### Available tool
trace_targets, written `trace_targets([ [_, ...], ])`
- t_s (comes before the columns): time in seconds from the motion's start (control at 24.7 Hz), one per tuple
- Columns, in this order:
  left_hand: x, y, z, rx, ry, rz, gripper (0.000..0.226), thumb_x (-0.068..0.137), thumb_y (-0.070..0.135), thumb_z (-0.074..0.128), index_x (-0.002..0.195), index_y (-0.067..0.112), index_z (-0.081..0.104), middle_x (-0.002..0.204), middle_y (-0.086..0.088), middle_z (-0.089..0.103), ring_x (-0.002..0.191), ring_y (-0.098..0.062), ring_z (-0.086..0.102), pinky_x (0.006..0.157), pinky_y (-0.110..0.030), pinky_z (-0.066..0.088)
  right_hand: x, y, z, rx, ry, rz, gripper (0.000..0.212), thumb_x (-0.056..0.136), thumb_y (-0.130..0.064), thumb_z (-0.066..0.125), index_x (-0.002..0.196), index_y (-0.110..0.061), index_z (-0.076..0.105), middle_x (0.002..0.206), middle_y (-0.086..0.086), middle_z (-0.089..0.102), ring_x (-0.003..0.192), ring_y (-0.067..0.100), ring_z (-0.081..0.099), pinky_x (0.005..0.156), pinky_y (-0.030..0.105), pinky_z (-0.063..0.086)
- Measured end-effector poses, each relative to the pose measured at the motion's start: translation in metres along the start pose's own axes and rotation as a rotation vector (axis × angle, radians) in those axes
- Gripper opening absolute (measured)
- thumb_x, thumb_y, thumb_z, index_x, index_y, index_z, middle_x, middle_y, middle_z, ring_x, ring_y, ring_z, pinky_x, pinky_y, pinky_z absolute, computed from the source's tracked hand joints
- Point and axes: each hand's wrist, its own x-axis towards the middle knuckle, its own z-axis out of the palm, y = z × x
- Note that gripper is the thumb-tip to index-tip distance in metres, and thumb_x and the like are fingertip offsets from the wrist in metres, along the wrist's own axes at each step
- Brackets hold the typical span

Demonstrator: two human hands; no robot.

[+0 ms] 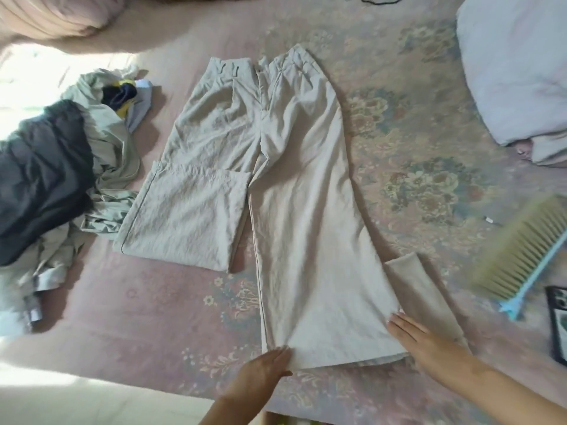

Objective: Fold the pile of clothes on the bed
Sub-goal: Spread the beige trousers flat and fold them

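Beige wide-leg trousers (285,167) lie flat on the pink floral bedspread (159,308), waist at the far side. The left leg is folded back on itself. The right leg stretches toward me, with its outer hem edge turned over. My left hand (264,372) lies flat with straight fingers at the near left corner of that leg's hem. My right hand (429,348) presses flat on the hem's right side, over the turned-over flap. A pile of unfolded clothes (61,167), dark grey and pale green, sits at the left.
A pale pillow or folded quilt (515,72) lies at the far right. A bed brush (521,256) with a blue handle and a phone (557,323) rest at the right edge. Rolled pink bedding (49,16) sits at the far left.
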Motion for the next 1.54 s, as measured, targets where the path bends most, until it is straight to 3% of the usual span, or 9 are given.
trace_targets([
  [0.2,-0.008,0.048,0.009,-0.162,0.013,-0.002,0.061,0.035,0.044,0.096,0.089,0.020,0.078,0.085,0.012,0.074,0.075,0.004,0.068,0.072,-0.008,0.048,-0.024,0.019,-0.048,0.183,-0.055,0.110,0.041,0.082,0.013,0.040,0.105,-0.005,0.069,0.122,0.002,0.058,0.145,0.006,-0.001,0.114,0.019,0.005],
  [0.41,0.000,0.083,0.009,-0.311,-0.077,-0.101,0.029,0.060,0.070,0.066,0.071,0.045,0.073,0.067,0.030,0.065,0.064,0.018,0.058,0.070,0.001,0.042,-0.040,0.037,-0.057,0.316,-0.079,0.207,0.076,0.104,-0.027,0.008,0.072,-0.011,0.076,0.094,-0.008,0.067,0.125,-0.010,0.023,0.104,0.004,0.015],
  [0.57,0.025,0.071,0.016,-0.260,-0.088,-0.059,0.028,0.096,0.014,0.045,0.115,0.010,0.065,0.110,-0.013,0.066,0.105,-0.022,0.061,0.091,-0.028,0.045,-0.041,0.077,-0.055,0.254,-0.326,0.163,0.030,0.102,-0.026,0.034,0.098,-0.042,0.059,0.103,-0.019,0.063,0.116,-0.014,0.041,0.081,0.000,0.034],
  [0.73,0.069,0.028,-0.037,-0.543,0.073,-0.318,0.013,0.091,0.005,0.055,0.093,0.005,0.068,0.075,0.002,0.064,0.064,-0.015,0.059,0.062,-0.031,0.049,0.043,0.126,-0.059,0.837,-0.539,0.674,0.028,0.093,-0.014,0.053,0.087,-0.038,0.066,0.087,-0.009,0.070,0.063,0.008,0.059,0.059,0.018,0.043],
  [0.85,0.131,-0.024,-0.095,-0.648,0.333,-0.445,0.008,0.090,0.008,0.060,0.084,0.003,0.061,0.066,-0.003,0.053,0.057,-0.018,0.051,0.054,-0.042,0.047,0.143,0.168,-0.057,0.889,-0.316,0.742,0.018,0.095,-0.019,0.050,0.088,-0.018,0.066,0.085,0.001,0.065,0.075,0.030,0.060,0.065,0.032,0.045],
  [1.01,0.218,-0.086,-0.140,-1.021,0.511,-0.581,0.037,0.097,0.019,0.051,0.133,0.016,0.041,0.110,-0.002,0.058,0.090,-0.016,0.061,0.071,-0.033,0.055,0.234,0.214,-0.027,1.080,0.023,1.022,0.037,0.095,-0.034,0.052,0.130,-0.022,0.050,0.119,0.004,0.055,0.101,0.023,0.057,0.081,0.032,0.046],
  [1.18,0.233,-0.094,-0.087,-0.851,0.469,-0.873,0.006,0.095,0.016,0.050,0.101,0.014,0.049,0.084,0.000,0.059,0.073,-0.019,0.058,0.050,-0.014,0.043,0.218,0.187,0.048,0.788,-0.266,1.107,0.054,0.095,-0.030,0.054,0.137,-0.001,0.039,0.139,0.019,0.045,0.123,0.032,0.047,0.096,0.037,0.039],
  [1.46,0.226,-0.086,-0.036,-0.776,0.464,-0.933,0.022,0.094,0.024,0.053,0.078,0.014,0.042,0.069,0.002,0.047,0.061,-0.016,0.044,0.046,-0.020,0.027,0.190,0.176,0.092,0.694,-0.382,1.331,0.027,0.095,-0.026,0.054,0.089,0.000,0.060,0.089,0.019,0.059,0.085,0.034,0.058,0.064,0.033,0.035],
  [1.54,0.222,-0.083,-0.034,-0.773,0.550,-0.902,0.025,0.095,0.021,0.052,0.074,0.015,0.038,0.068,0.001,0.045,0.062,-0.018,0.043,0.051,-0.027,0.031,0.187,0.180,0.092,0.668,-0.279,1.377,0.037,0.095,-0.022,0.055,0.061,-0.012,0.043,0.062,0.008,0.045,0.058,0.025,0.044,0.054,0.033,0.028],
])
